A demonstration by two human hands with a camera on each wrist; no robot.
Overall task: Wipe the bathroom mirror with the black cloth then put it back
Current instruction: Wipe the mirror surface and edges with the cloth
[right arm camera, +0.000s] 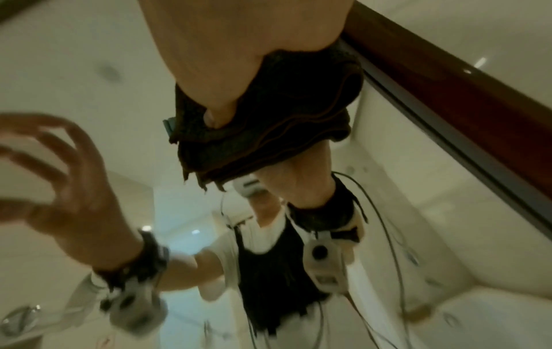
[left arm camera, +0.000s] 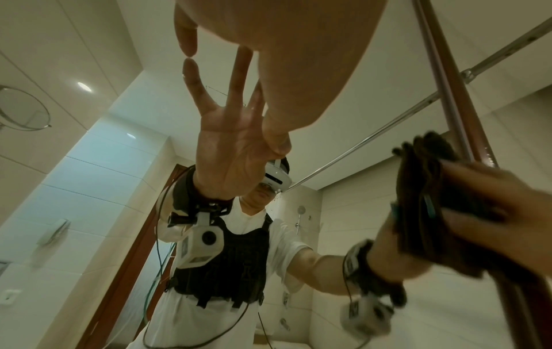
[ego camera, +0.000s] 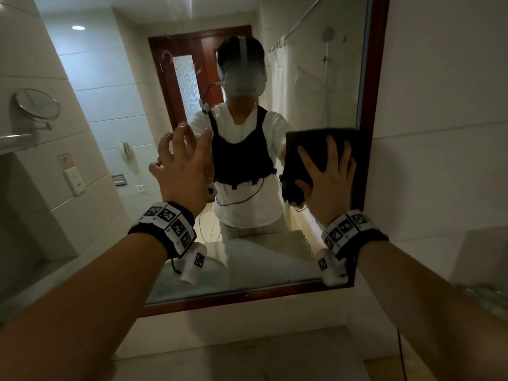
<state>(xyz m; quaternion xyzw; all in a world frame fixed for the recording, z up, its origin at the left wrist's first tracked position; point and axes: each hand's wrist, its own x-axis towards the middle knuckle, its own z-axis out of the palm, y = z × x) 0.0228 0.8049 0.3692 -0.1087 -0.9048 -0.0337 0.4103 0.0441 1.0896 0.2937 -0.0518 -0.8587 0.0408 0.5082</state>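
The right hand [ego camera: 328,177] presses a folded black terry cloth [ego camera: 308,155] flat against the large wood-framed bathroom mirror [ego camera: 275,92], fingers spread straight over it, just inside the frame's right edge. To its left, the left hand [ego camera: 182,166] has its fingers spread and loose, fingertips [left arm camera: 187,46] touching the glass, holding nothing.

Folded terry cloth [ego camera: 308,149]: black, small teal tag.
Wall mirror's wooden frame [ego camera: 371,105]: dark red-brown.
Wrist bands [ego camera: 170,226]: black, with white squares bearing black-and-white markers.
Wall tiles [ego camera: 439,78]: off-white, plain.
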